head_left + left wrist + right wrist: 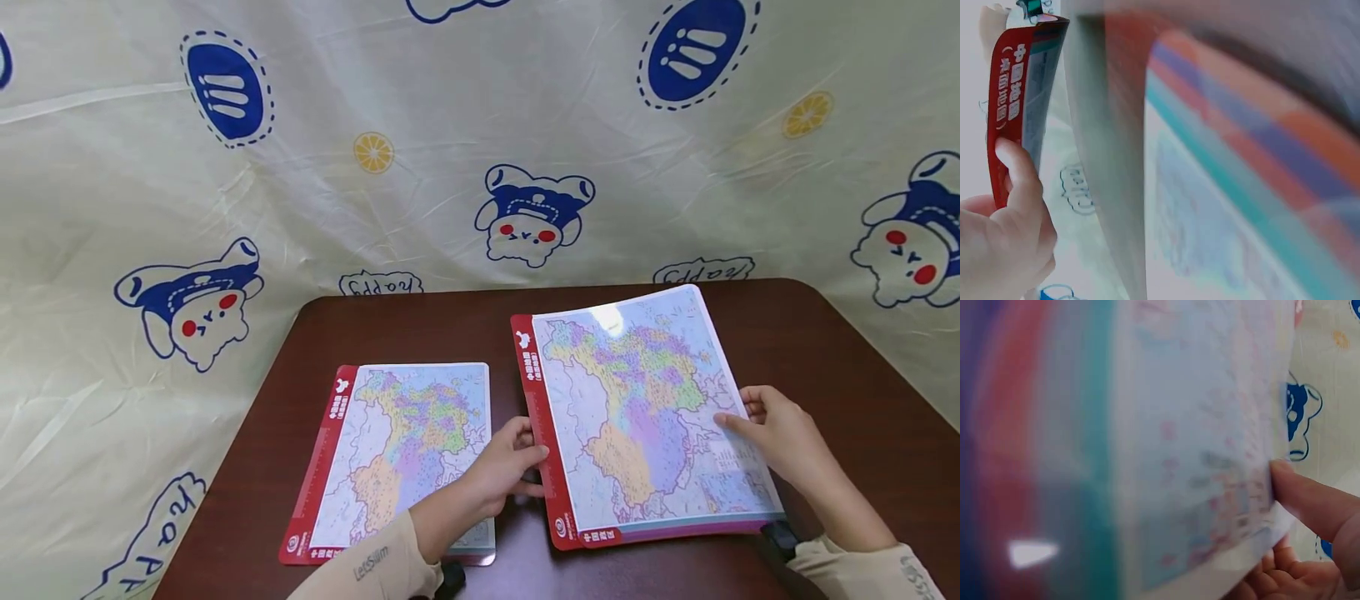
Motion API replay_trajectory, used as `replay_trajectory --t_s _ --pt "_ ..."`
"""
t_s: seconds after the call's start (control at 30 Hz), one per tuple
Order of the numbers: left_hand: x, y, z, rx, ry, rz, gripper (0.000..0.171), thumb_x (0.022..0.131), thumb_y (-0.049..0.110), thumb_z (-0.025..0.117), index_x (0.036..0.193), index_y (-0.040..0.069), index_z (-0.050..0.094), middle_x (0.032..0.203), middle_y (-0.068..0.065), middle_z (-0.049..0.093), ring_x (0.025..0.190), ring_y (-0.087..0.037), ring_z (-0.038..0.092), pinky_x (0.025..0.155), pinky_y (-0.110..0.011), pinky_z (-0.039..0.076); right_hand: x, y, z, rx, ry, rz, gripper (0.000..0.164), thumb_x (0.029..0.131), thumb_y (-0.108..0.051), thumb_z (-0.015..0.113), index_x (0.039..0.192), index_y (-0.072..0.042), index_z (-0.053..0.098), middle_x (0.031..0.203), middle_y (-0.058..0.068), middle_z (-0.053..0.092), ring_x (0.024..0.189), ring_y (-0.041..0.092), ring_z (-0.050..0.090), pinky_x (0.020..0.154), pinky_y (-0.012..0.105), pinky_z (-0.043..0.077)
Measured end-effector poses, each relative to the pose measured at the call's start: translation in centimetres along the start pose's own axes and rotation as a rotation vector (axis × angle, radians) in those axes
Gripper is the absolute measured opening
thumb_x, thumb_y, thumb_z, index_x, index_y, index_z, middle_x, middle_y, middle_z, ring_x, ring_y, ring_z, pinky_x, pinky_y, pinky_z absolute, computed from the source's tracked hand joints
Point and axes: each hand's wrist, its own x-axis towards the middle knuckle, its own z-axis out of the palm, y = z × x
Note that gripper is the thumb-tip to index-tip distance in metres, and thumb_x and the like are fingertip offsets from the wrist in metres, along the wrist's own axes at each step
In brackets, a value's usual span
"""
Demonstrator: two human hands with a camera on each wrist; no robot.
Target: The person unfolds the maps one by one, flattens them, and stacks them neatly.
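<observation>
Both hands hold a laminated map [637,408] with a red left border, tilted up over the right half of the table. My left hand [502,467] grips its red edge, thumb on the front; in the left wrist view the thumb [1017,165] lies by the white lettering. On the opposite edge, my right hand [783,433] pinches the sheet, thumb in front and fingers behind. In the right wrist view the sheet looks blurred, with coloured stripes along one side. A similar map [408,442] lies flat at the left, partly covered by my left forearm.
The dark brown table [405,329] has rounded far corners. Behind it hangs a pale curtain [435,83] printed with cartoon animals, blue badges and orange slices. Dark bands are at both wrists, below the light sleeves [375,558].
</observation>
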Motion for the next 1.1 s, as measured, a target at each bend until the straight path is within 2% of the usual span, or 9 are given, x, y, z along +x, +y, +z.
replay_trajectory --t_s 0.2,0.47,0.53,0.6,0.67,0.77,0.83,0.9,1.1 --pt "-0.1 0.7 -1.7 0.044 0.033 0.049 0.028 0.089 0.003 0.050 0.117 0.004 0.047 0.099 -0.011 0.060 0.082 -0.023 0.062 0.055 -0.043 0.052 -0.2 -1.4 0.5 0.042 0.062 -0.039 0.045 0.085 -0.023 0.063 0.107 0.010 0.044 0.085 0.018 0.053 0.067 0.022 0.051 0.046 0.024 0.045" --pt "-0.3 1.1 -3.8 0.077 0.075 0.051 0.025 0.089 0.007 0.054 0.113 0.002 0.051 0.096 -0.011 0.063 0.074 -0.021 0.063 0.051 -0.040 0.052 -0.1 -2.1 0.8 0.127 0.042 -0.073 0.045 0.086 -0.027 0.061 0.108 0.008 0.045 0.082 0.015 0.055 0.060 0.015 0.053 0.046 0.026 0.047" --pt "-0.3 1.1 -4.3 0.070 0.085 0.050 0.024 0.088 0.007 0.055 0.111 0.001 0.052 0.093 -0.010 0.063 0.071 -0.020 0.063 0.051 -0.038 0.052 0.1 -1.8 0.9 0.171 0.026 -0.075 0.044 0.086 -0.029 0.060 0.109 0.006 0.046 0.082 0.014 0.056 0.059 0.015 0.055 0.047 0.031 0.049" --pt "-0.5 1.1 -4.9 0.064 0.089 0.057 0.023 0.088 0.006 0.055 0.110 0.000 0.052 0.088 -0.007 0.063 0.068 -0.017 0.062 0.050 -0.036 0.052 1.2 0.6 1.9 0.247 0.012 -0.064 0.046 0.085 -0.034 0.061 0.111 0.001 0.048 0.084 0.013 0.058 0.061 0.019 0.058 0.050 0.032 0.051" --pt "-0.6 1.2 -5.4 0.049 0.086 0.070 0.021 0.088 0.005 0.054 0.109 -0.001 0.052 0.084 -0.005 0.063 0.065 -0.016 0.062 0.049 -0.034 0.052 1.5 1.3 2.0 0.330 -0.019 -0.050 0.047 0.085 -0.036 0.060 0.114 -0.002 0.048 0.087 0.013 0.060 0.064 0.022 0.061 0.053 0.034 0.052" --pt "-0.8 1.4 -6.0 0.028 0.086 0.083 0.020 0.089 0.004 0.053 0.107 -0.002 0.052 0.081 -0.004 0.063 0.064 -0.014 0.062 0.049 -0.031 0.052 1.6 1.4 1.8 0.417 -0.055 -0.047 0.045 0.086 -0.035 0.059 0.115 -0.001 0.049 0.088 0.009 0.063 0.067 0.024 0.063 0.057 0.032 0.053" --pt "-0.8 1.5 -6.4 0.007 0.083 0.084 0.020 0.088 0.005 0.053 0.107 -0.002 0.052 0.083 -0.005 0.064 0.065 -0.015 0.063 0.051 -0.031 0.052 0.9 -0.6 1.0 0.457 -0.075 -0.057 0.040 0.088 -0.028 0.058 0.113 0.001 0.049 0.087 0.008 0.063 0.066 0.024 0.063 0.057 0.032 0.053" --pt "-0.9 1.7 -6.6 -0.005 0.085 0.085 0.020 0.088 0.004 0.053 0.107 -0.002 0.052 0.083 -0.006 0.064 0.066 -0.015 0.063 0.052 -0.031 0.053 1.0 -0.6 1.1 0.469 -0.069 -0.075 0.036 0.088 -0.026 0.058 0.112 0.000 0.050 0.087 0.008 0.062 0.067 0.024 0.062 0.058 0.031 0.053" --pt "-0.6 1.9 -7.3 -0.029 0.088 0.093 0.019 0.089 0.003 0.052 0.107 -0.003 0.051 0.083 -0.008 0.065 0.066 -0.016 0.063 0.053 -0.027 0.052 2.9 2.5 2.5 0.472 -0.014 -0.091 0.038 0.085 -0.032 0.061 0.113 -0.009 0.050 0.092 0.010 0.057 0.070 0.021 0.062 0.059 0.030 0.053"
